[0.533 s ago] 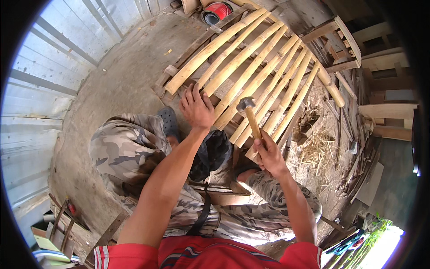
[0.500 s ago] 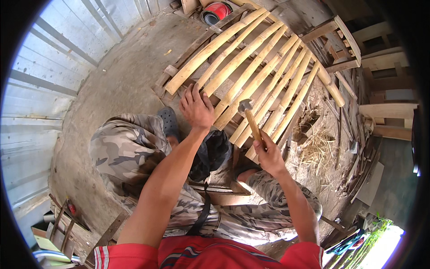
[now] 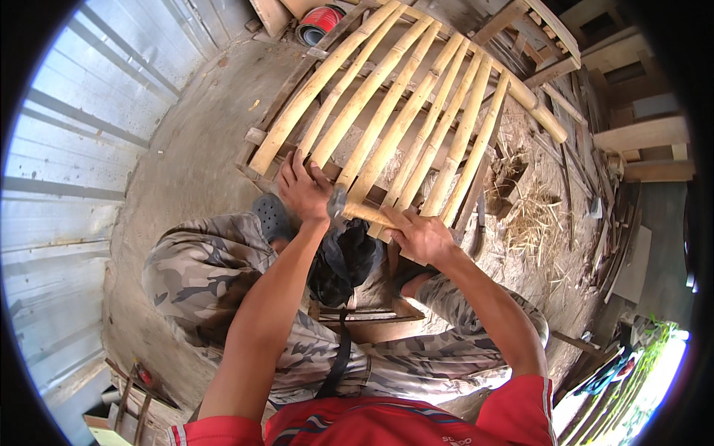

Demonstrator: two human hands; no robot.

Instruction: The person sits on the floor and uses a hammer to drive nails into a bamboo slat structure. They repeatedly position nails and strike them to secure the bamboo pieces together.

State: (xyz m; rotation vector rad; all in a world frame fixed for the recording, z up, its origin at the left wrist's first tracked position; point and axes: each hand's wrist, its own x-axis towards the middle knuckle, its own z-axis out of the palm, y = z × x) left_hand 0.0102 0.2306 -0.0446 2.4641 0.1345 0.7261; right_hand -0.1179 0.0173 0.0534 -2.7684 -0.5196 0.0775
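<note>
Bamboo poles [image 3: 394, 119], pale yellow and laid side by side as a slatted panel, lie on the dusty concrete floor [image 3: 178, 156] in front of the seated person, resting on dark wooden crosspieces [image 3: 256, 141] and joined at the far end by a thicker bamboo rail [image 3: 539, 111]. Beside the panel on the person's right are stacked timber frames [image 3: 632, 134] and a scatter of dry straw [image 3: 539, 223]; corrugated metal sheeting [image 3: 82, 126] walls the left side, and a red tin [image 3: 321, 21] sits beyond the far end. The left hand [image 3: 303, 189] presses down on the near ends of the poles, fingers spread flat over one pole, holding nothing. The right hand [image 3: 420, 234] has its fingers closed round the wooden handle of a hammer [image 3: 349, 209], whose dark head sits low just beside the left hand. Whether a nail stands under the head cannot be made out. Judging from this, the step is driving a fastening into a pole end, and doing it well seems to call for keeping the steadying fingers well off the strike line, holding the round pole firmly against rolling, and striking squarely with short blows so the bamboo does not split.
</note>
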